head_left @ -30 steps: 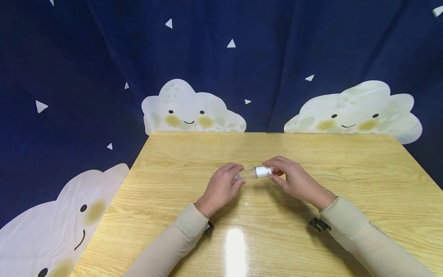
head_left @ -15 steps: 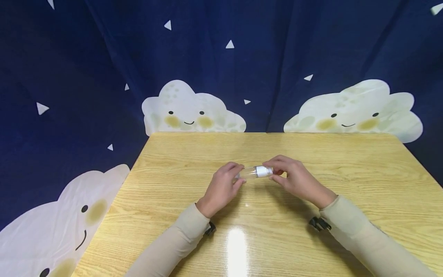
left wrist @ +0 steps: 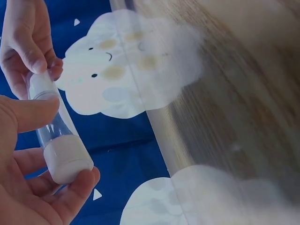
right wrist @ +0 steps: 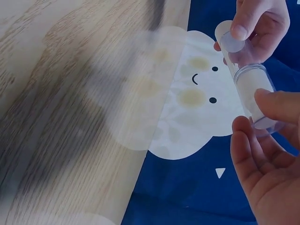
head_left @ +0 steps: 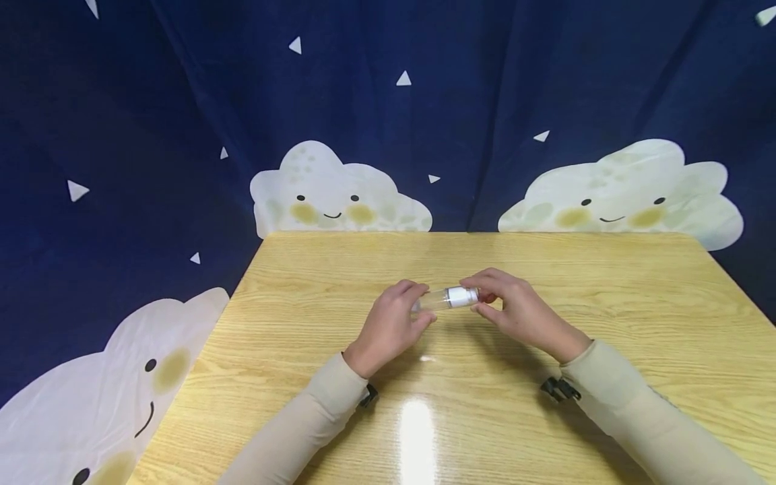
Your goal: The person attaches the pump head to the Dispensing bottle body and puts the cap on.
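Observation:
Between the two hands, a small clear cylindrical bottle [head_left: 463, 297] with white parts lies nearly level above the table. My left hand [head_left: 388, 330] holds its left end, thumb and fingers on opposite sides. My right hand [head_left: 524, 313] grips the other end by the white section, fingertips and thumb pinching it. In the left wrist view the bottle [left wrist: 68, 157] shows a rounded white end and a see-through middle. From the right wrist, the bottle [right wrist: 253, 86] shows a white inner part under a clear outer end. Fingers hide parts of both ends.
The wooden table [head_left: 291, 404] extends under both arms, with a bright light reflection near its front. Behind it hangs a dark blue curtain [head_left: 461, 114] printed with white clouds and triangles. A black strap piece [head_left: 560, 389] shows at the right wrist.
Both hands keep hold of the bottle. They have shifted slightly upward in the head view, and the left thumb has slid a little to the right.

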Available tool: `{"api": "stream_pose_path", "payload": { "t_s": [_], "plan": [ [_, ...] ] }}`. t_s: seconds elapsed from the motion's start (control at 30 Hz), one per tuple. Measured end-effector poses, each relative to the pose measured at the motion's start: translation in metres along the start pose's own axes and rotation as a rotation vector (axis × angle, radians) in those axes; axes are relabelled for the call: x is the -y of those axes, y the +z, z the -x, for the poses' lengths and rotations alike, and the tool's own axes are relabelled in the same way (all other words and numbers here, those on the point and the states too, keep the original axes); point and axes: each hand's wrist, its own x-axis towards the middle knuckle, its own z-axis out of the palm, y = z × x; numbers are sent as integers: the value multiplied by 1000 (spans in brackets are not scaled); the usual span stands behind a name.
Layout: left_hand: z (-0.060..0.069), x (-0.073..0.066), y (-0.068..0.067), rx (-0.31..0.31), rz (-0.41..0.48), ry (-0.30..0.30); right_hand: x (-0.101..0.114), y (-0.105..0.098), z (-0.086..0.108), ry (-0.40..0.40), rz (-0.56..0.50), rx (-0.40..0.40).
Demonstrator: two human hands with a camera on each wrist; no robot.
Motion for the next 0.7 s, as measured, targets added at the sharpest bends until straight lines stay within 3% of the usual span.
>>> {"api": "stream_pose_path", "payload": {
  "t_s": [0.3,0.5,0.7],
  "plan": [
    [-2,-3,1,-32,-85,-22,2,3,-2,-15,-4,-29],
    [1,-1,2,-44,-113,-24,0,3,-1,55,-14,43],
    [4,5,4,-62,-122,-30,-5,-1,3,101,-15,50]
  ]
}}
